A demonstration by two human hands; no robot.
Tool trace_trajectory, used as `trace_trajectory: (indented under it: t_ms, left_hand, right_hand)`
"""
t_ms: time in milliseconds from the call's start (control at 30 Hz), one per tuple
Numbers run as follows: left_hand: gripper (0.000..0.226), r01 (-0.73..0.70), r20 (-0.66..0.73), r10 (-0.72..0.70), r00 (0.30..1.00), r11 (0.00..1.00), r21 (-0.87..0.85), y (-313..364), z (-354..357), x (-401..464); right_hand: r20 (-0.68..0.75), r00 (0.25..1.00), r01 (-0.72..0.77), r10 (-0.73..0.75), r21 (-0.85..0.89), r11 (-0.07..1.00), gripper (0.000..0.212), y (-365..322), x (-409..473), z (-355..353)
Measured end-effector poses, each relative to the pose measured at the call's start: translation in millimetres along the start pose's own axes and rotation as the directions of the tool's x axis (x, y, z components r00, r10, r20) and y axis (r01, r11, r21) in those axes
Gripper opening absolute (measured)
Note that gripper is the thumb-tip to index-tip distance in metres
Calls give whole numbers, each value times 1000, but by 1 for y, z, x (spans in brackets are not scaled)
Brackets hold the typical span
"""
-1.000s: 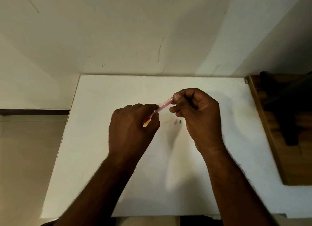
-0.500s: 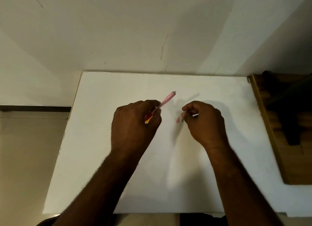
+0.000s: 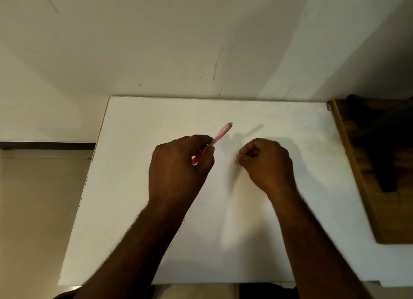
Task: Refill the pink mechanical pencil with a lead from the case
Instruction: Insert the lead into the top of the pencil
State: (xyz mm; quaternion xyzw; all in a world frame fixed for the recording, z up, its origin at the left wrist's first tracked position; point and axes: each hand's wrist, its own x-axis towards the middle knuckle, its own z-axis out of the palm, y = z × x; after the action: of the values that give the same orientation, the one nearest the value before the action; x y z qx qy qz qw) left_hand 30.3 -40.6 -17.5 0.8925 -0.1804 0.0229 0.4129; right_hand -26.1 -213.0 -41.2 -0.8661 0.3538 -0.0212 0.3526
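From the head view I can't make out much of the small parts. My right hand [image 3: 267,164] sits curled into a loose fist on the white table [image 3: 223,242], fingertips pinched together at its left side; whether they hold a lead or a cap I cannot tell. A small pink piece [image 3: 236,160] shows just at those fingertips, touching or nearly touching them, too blurred to identify. The lead case I cannot pick out anywhere; it may be under the right hand.

My left hand [image 3: 180,164] is closed around the pink mechanical pencil [image 3: 220,136]. The lower, redder end is pinched between thumb and fingers and partly hidden inside the grip. The upper part sticks out free, tilted up and to the right, ending in a pale tip. That end is in the air, apart from the right hand, with bare tabletop between the two hands.

Edges: the table's far edge meets the wall [image 3: 201,41]. Its left edge drops to the floor [image 3: 33,209], well apart from my left hand. On the right a wooden surface [image 3: 366,209] butts against the table, with a dark object [image 3: 384,153] on it, cut off by the frame and too dim to name. The near edge runs under my forearms. Open white surface lies all round both hands.
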Motion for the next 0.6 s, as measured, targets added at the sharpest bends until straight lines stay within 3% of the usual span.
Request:
trace_trajectory:
  t_ms: [33, 100, 167, 233, 333, 600]
  left_hand:
    - [17, -8, -3, 8, 1000, 1000, 0, 0, 0, 0]
    - [17, -21, -2, 21, 1000, 1000, -6, 0, 1, 0]
    - [18, -34, 3, 34, 999, 999, -17, 0, 2, 0]
    - [19, -44, 21, 45, 999, 999, -31, 0, 3, 0]
    - [20, -64, 42, 65, 997, 998, -29, 1, 3, -1]
    - [19, -107, 42, 107, 993, 994, -1, 3, 2, -1]
  right_hand:
    - [31, 999, -23, 16, 235, 972, 7, -3, 1, -4]
    - [129, 992, -94, 6, 691, 717, 9, -12, 0, -16]
    - [195, 979, -144, -60, 869, 473, 10, -17, -1, -24]
    - [207, 973, -156, -100, 914, 376, 11, -21, -3, -25]
    - [195, 977, -153, -87, 923, 352, 14, -23, -5, -24]
    - [152, 983, -93, -102, 896, 434, 16, -27, -7, -25]
